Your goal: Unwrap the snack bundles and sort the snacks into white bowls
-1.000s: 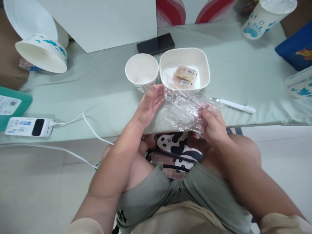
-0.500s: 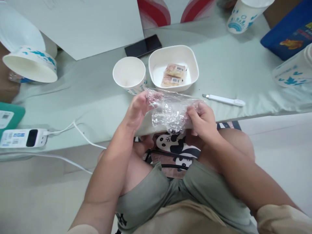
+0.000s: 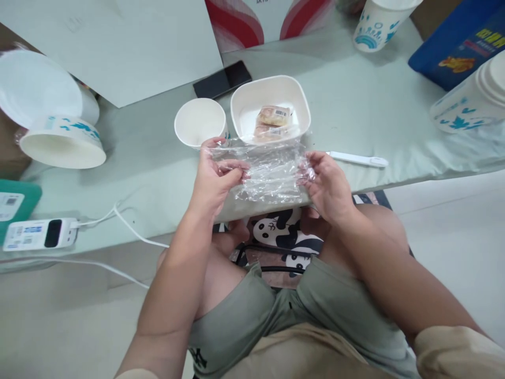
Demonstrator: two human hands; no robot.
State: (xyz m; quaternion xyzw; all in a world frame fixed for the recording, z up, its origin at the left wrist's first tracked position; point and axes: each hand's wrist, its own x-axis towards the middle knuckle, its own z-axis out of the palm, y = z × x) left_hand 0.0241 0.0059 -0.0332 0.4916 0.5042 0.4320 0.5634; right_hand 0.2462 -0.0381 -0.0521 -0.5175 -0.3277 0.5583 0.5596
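Observation:
A sheet of crinkled clear plastic wrap [image 3: 272,176] is stretched between my two hands above the table's front edge. My left hand [image 3: 216,176] grips its left side, thumb and fingers closed on the film. At the right side, my right hand [image 3: 325,181] pinches the film with bent fingers. Just beyond the wrap stands a white square bowl [image 3: 302,108] holding small packaged snacks [image 3: 274,116] with barcodes; the film overlaps its near rim. A white paper cup [image 3: 200,122] stands left of the bowl, close to my left fingertips.
A white utility knife [image 3: 357,159] lies right of my right hand. Behind the bowl lies a black phone [image 3: 223,80]. Paper cups [image 3: 460,110] and a blue package [image 3: 453,47] stand at right. A tipped paper tub [image 3: 63,145] and a white power bank [image 3: 39,234] with cables are at left.
The bunched plastic wrap is now spread wider and flatter between my hands. My left hand has moved slightly left. The view has shifted a little.

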